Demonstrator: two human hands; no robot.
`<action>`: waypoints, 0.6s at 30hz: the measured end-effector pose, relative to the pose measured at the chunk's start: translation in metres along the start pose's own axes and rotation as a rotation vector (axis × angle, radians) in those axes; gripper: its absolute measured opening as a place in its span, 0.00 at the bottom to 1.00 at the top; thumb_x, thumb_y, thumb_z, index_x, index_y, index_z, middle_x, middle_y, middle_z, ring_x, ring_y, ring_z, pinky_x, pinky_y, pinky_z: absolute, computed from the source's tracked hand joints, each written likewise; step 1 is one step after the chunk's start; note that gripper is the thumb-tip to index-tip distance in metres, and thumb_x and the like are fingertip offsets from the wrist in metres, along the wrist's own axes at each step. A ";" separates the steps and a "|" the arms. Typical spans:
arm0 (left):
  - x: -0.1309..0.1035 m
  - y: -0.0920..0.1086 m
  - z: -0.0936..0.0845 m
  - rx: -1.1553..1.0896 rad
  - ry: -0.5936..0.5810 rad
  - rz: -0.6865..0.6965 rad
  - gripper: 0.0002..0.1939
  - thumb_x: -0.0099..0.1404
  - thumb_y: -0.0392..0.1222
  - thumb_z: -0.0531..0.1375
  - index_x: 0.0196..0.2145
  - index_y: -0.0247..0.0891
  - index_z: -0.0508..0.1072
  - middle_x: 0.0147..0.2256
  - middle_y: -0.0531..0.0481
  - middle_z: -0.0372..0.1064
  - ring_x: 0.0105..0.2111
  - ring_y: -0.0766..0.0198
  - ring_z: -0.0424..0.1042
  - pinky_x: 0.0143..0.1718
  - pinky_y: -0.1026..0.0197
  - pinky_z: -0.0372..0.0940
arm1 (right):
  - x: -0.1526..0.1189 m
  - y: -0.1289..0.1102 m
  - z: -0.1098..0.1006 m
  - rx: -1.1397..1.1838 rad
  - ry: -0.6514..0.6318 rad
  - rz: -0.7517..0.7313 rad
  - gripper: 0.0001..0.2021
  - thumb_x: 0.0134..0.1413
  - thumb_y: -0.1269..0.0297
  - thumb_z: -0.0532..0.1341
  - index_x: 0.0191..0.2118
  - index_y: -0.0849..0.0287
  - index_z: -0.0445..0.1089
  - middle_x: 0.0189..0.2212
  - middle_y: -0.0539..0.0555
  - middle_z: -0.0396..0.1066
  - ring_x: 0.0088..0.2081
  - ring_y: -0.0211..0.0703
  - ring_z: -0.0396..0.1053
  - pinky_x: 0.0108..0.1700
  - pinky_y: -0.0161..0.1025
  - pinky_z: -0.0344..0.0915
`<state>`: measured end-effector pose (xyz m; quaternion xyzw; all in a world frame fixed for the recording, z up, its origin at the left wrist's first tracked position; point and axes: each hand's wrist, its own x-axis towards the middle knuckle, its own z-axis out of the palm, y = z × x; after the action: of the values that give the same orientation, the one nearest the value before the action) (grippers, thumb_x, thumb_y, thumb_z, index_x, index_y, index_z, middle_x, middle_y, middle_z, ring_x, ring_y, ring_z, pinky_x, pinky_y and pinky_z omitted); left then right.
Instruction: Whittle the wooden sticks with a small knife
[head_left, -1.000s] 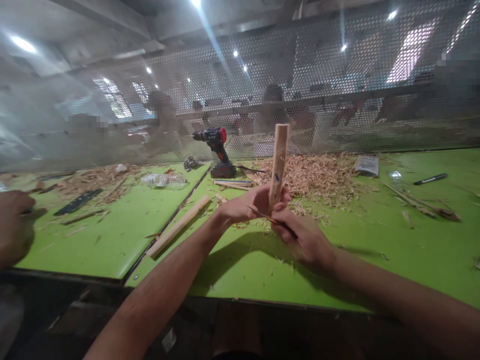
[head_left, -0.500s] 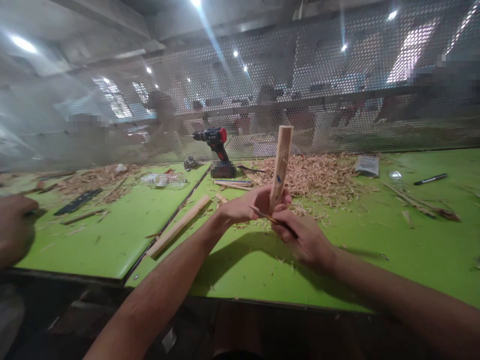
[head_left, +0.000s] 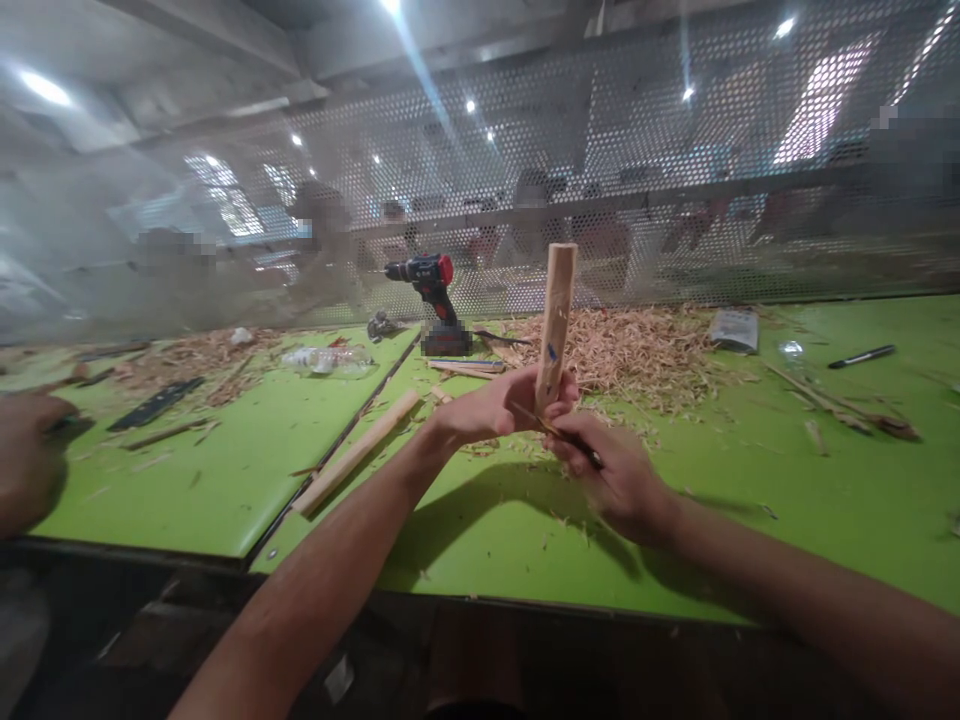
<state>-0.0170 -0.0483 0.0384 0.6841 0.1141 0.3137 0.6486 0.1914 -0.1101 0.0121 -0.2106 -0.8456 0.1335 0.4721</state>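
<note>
A pale wooden stick [head_left: 557, 310] with a small blue mark stands nearly upright above the green table [head_left: 495, 560]. My left hand [head_left: 510, 400] is wrapped round its lower part, with the fingers behind the wood. My right hand [head_left: 611, 465] is closed on the dark handle of a knife [head_left: 574, 437], whose thin blade points left, close to the stick's lower end. Whether the blade touches the wood cannot be made out. Behind the stick lies a heap of curly wood shavings [head_left: 652, 350].
A cordless drill [head_left: 435, 295] stands near the perforated screen [head_left: 645, 180]. Another wooden stick [head_left: 356, 455] lies left of my forearm. Further left are a plastic bottle [head_left: 326, 360], a dark flat bar [head_left: 155, 403] and another person's hand [head_left: 34, 440]. A pen [head_left: 861, 357] lies right.
The upright stick has shifted slightly left and up. My right hand and the knife have turned a little, with the blade at a changed angle.
</note>
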 end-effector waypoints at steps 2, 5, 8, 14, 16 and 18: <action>0.001 -0.001 0.000 0.063 0.012 -0.006 0.52 0.37 0.74 0.81 0.53 0.42 0.75 0.44 0.47 0.69 0.41 0.58 0.72 0.43 0.54 0.70 | 0.000 -0.002 -0.002 0.028 0.053 0.019 0.09 0.78 0.57 0.59 0.47 0.53 0.74 0.35 0.55 0.80 0.29 0.44 0.73 0.33 0.41 0.70; 0.003 -0.004 0.004 0.257 0.099 0.030 0.52 0.38 0.72 0.82 0.53 0.40 0.73 0.43 0.49 0.68 0.39 0.59 0.70 0.42 0.54 0.69 | 0.001 -0.005 -0.004 0.107 0.177 0.030 0.09 0.79 0.56 0.59 0.45 0.52 0.73 0.29 0.50 0.74 0.23 0.40 0.65 0.25 0.38 0.64; 0.004 -0.005 0.012 0.515 0.280 0.164 0.48 0.41 0.68 0.83 0.50 0.39 0.73 0.40 0.51 0.65 0.35 0.62 0.64 0.37 0.57 0.63 | 0.005 -0.008 -0.007 0.222 0.337 -0.006 0.07 0.78 0.60 0.61 0.43 0.52 0.72 0.26 0.45 0.67 0.20 0.36 0.58 0.21 0.35 0.57; 0.001 -0.005 0.015 0.828 0.412 0.394 0.45 0.48 0.69 0.81 0.52 0.42 0.70 0.41 0.49 0.66 0.34 0.59 0.60 0.36 0.53 0.61 | 0.007 -0.015 -0.014 0.479 0.294 0.046 0.06 0.76 0.68 0.61 0.42 0.56 0.73 0.28 0.47 0.65 0.24 0.35 0.60 0.23 0.35 0.56; 0.001 -0.006 0.013 0.929 0.428 0.474 0.47 0.49 0.69 0.80 0.55 0.42 0.68 0.45 0.46 0.68 0.38 0.56 0.64 0.41 0.50 0.64 | 0.005 -0.015 -0.014 0.482 0.283 0.062 0.06 0.76 0.67 0.61 0.42 0.56 0.72 0.28 0.48 0.65 0.25 0.35 0.61 0.23 0.35 0.56; 0.000 -0.005 0.011 1.021 0.444 0.620 0.49 0.49 0.67 0.81 0.57 0.42 0.65 0.48 0.43 0.69 0.44 0.52 0.66 0.48 0.47 0.66 | 0.003 -0.014 -0.013 0.481 0.285 0.062 0.06 0.77 0.67 0.60 0.43 0.55 0.72 0.28 0.47 0.64 0.25 0.35 0.60 0.24 0.35 0.56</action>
<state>-0.0092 -0.0567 0.0337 0.8269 0.1777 0.5274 0.0806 0.1984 -0.1203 0.0269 -0.1348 -0.7077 0.3139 0.6185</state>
